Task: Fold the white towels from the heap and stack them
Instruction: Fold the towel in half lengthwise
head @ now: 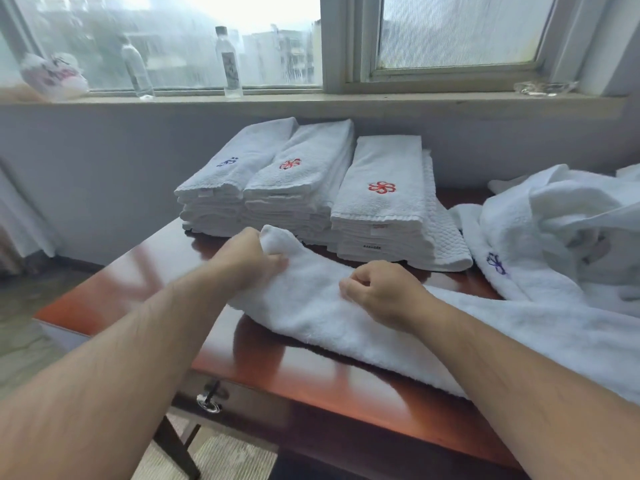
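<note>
My left hand (251,259) grips the end of the limp white terry towel (346,317) on the red-brown wooden table (304,368); my right hand (379,292) pinches its middle. It looks soft and floppy, so I would hold corners.

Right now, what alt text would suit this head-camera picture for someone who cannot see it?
A person's left hand and right hand grip a white towel spread across a reddish wooden table. Behind it stand three stacks of folded towels, with a loose heap of towels at the right and two bottles on the windowsill.
</note>
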Available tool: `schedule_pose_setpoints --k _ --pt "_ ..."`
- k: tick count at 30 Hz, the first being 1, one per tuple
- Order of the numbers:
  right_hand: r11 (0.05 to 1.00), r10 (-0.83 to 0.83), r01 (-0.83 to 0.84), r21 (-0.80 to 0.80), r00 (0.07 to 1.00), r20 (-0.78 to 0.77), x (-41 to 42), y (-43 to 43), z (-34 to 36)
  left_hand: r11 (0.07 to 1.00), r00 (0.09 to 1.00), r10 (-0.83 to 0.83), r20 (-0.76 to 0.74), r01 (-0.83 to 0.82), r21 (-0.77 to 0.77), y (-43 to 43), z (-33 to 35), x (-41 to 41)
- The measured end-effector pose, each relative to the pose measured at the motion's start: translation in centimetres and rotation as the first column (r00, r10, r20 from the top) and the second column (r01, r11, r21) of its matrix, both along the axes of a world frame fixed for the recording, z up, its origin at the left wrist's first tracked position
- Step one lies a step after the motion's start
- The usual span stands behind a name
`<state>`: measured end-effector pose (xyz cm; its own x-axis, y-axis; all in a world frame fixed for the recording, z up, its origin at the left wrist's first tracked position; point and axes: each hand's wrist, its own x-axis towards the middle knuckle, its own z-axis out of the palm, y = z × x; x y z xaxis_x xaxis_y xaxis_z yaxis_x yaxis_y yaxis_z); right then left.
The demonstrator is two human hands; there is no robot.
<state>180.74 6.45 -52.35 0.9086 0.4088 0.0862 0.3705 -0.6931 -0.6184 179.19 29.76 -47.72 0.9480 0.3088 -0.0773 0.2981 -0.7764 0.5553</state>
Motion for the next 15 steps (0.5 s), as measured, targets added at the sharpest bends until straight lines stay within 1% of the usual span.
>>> schedule_pose_setpoints --k 1,2,3,4,5,6,7,8,9,10,13,14,15 --pt "0.999 -0.009 0.011 0.039 0.999 -0.044 0.0 0.1 0.8 0.985 1.000 -0.004 -0.013 0.002 -0.175 0.1 1.0 -0.4" --pt "0.993 -0.025 0.036 0.114 0.995 -0.094 0.0 0.3 1.5 0.938 0.999 -0.019 -0.031 0.007 -0.347 0.0 2.1 -0.9" --pt "0.971 -0.037 0.077 0.228 0.984 -0.174 -0.1 0.4 2.2 0.881 0.998 -0.048 -0.040 0.024 -0.472 -0.1 3.2 -1.3" --pt "0.923 -0.023 0.132 0.362 0.957 -0.290 -0.3 0.7 2.9 0.833 0.994 -0.098 -0.037 0.062 -0.550 -0.5 4.2 -1.6" --pt "0.856 0.024 0.196 0.478 0.909 -0.415 -0.5 1.0 3.6 0.788 0.987 -0.158 -0.029 0.108 -0.607 -1.1 5.2 -1.9" --pt "0.790 0.095 0.253 0.559 0.849 -0.519 -0.7 1.2 4.3 0.744 0.977 -0.212 -0.022 0.147 -0.652 -1.9 5.9 -2.1" --pt "0.737 0.176 0.288 0.611 0.791 -0.586 -0.9 1.2 4.9 0.699 0.966 -0.258 -0.013 0.177 -0.693 -2.9 6.4 -2.1" --pt "0.694 0.253 0.302 0.654 0.748 -0.613 -1.1 1.1 5.4 0.665 0.961 -0.277 0.007 0.197 -0.721 -4.1 6.7 -2.1" --pt "0.651 0.320 0.300 0.697 0.725 -0.610 -1.3 0.8 5.8 0.644 0.960 -0.277 0.037 0.215 -0.734 -5.4 6.9 -2.1" --pt "0.605 0.373 0.297 0.738 0.713 -0.593 -1.4 0.3 6.0 0.644 0.960 -0.270 0.078 0.240 -0.726 -6.6 6.9 -1.9" --pt "0.481 0.464 0.317 0.817 0.699 -0.544 -1.9 -1.6 6.2 0.680 0.944 -0.292 0.154 0.319 -0.661 -9.4 6.3 -1.2" --pt "0.439 0.492 0.317 0.840 0.698 -0.521 -2.1 -2.2 6.2 0.673 0.939 -0.305 0.158 0.330 -0.662 -10.0 6.2 -1.2" --pt "0.386 0.526 0.319 0.865 0.695 -0.491 -2.4 -2.9 6.1 0.640 0.939 -0.309 0.152 0.324 -0.697 -10.5 6.1 -1.1"
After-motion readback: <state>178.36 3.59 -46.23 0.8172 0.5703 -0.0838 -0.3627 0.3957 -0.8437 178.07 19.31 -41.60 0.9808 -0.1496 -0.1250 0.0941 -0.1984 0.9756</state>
